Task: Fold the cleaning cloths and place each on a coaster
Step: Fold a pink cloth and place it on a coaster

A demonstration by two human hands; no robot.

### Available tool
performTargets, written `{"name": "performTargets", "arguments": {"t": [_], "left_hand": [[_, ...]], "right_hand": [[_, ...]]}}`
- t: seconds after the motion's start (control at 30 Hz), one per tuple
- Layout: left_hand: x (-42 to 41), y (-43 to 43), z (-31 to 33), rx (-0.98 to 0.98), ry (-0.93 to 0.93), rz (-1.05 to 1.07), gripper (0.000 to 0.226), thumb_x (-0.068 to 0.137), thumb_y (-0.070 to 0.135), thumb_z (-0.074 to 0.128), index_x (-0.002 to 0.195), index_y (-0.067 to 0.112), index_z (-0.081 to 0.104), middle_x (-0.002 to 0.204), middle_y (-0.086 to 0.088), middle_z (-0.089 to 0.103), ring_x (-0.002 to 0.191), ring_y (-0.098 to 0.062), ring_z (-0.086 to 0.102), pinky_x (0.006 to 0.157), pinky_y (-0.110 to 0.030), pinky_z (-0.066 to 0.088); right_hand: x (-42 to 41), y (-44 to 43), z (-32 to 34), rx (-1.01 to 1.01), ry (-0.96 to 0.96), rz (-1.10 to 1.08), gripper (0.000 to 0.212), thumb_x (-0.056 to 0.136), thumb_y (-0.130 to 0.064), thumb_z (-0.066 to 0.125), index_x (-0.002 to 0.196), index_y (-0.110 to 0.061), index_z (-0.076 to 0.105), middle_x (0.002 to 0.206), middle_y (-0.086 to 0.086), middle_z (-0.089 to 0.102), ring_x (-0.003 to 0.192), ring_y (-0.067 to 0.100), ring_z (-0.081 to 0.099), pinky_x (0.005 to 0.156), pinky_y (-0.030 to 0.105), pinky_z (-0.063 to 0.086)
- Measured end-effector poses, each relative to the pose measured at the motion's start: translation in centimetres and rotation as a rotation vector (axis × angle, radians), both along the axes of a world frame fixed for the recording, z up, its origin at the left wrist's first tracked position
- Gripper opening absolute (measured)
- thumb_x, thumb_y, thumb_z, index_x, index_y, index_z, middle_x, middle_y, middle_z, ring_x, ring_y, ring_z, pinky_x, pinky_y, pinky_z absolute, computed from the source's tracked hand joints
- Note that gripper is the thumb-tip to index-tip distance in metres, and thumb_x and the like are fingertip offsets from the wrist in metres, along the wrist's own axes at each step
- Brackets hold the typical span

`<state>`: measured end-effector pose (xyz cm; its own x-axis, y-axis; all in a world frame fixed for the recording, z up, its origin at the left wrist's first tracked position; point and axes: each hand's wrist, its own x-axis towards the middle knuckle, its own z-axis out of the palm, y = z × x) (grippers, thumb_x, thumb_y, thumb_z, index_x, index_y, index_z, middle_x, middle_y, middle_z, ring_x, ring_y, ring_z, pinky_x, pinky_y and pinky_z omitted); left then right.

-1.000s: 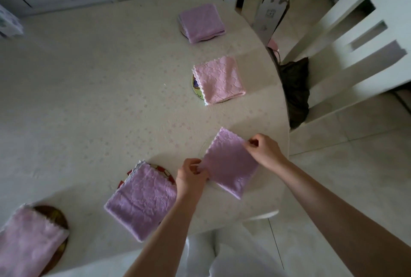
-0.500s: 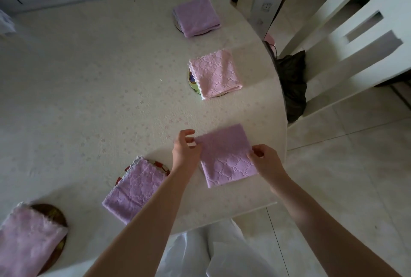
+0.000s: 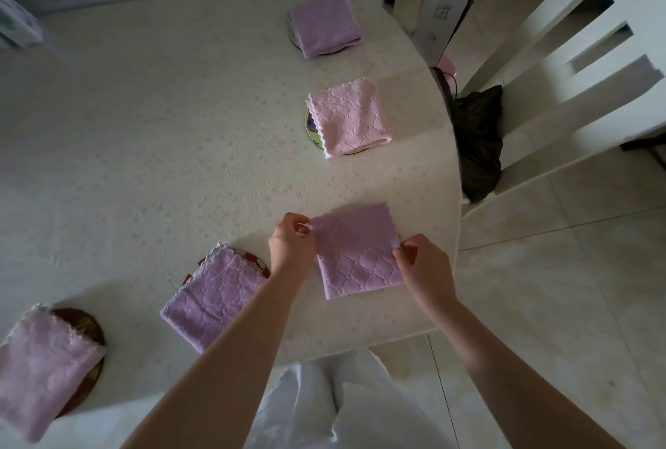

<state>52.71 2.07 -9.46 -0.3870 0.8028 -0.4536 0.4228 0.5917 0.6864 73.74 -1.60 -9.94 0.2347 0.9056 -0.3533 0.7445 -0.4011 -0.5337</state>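
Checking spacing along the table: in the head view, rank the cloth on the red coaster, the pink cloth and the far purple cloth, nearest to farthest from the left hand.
From the left hand, pinching the near cloth:
1. Cloth on the red coaster, just left.
2. Pink cloth, ahead, mid-table.
3. Far purple cloth, at the far end.
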Motion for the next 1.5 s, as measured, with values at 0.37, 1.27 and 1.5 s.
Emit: {"name": "performTargets", "arguments": {"t": [0.37, 1.27, 1.5], "left_hand": [[-4.3, -4.7, 2.4, 0.04, 0.094, 0.036, 0.018, 0.086, 0.008, 0.058, 0.099, 0.018, 0.064, 0.089, 0.001, 0.066, 0.076, -0.013, 0.061, 0.058, -0.017, 0.042], [-18.4, -16.0, -0.6, -0.293, -0.412, 0.418, 0.002, 0.077, 0.01, 0.069, 0.076, 0.01, 0.069, 0.067, -0.01, 0.072, 0.064, -0.024, 0.07, 0.072, -0.041, 0.06], [-18.3, -15.6, -0.3, -0.379, -0.622, 0.519, 0.019, 0.078, 0.011, 0.076, 0.078, -0.004, 0.065, 0.078, -0.02, 0.07, 0.07, -0.032, 0.07, 0.075, -0.05, 0.058]], "right_hand": [[-1.8, 0.1, 3.0, 0.193, -0.002, 0.205, 0.014, 0.086, -0.013, 0.058, 0.1, -0.009, 0.058, 0.088, 0.004, 0.062, 0.077, 0.021, 0.059, 0.065, 0.031, 0.046], [-23.8, -3.2, 1.2, -0.034, -0.143, 0.284, 0.028, 0.092, -0.027, 0.049, 0.109, -0.007, 0.056, 0.11, 0.017, 0.058, 0.099, 0.036, 0.057, 0.08, 0.038, 0.045], [-24.4, -2.2, 1.6, -0.204, 0.004, 0.177, 0.029, 0.089, -0.033, 0.049, 0.073, -0.01, 0.051, 0.082, 0.018, 0.063, 0.083, 0.035, 0.058, 0.067, 0.032, 0.039]]}}
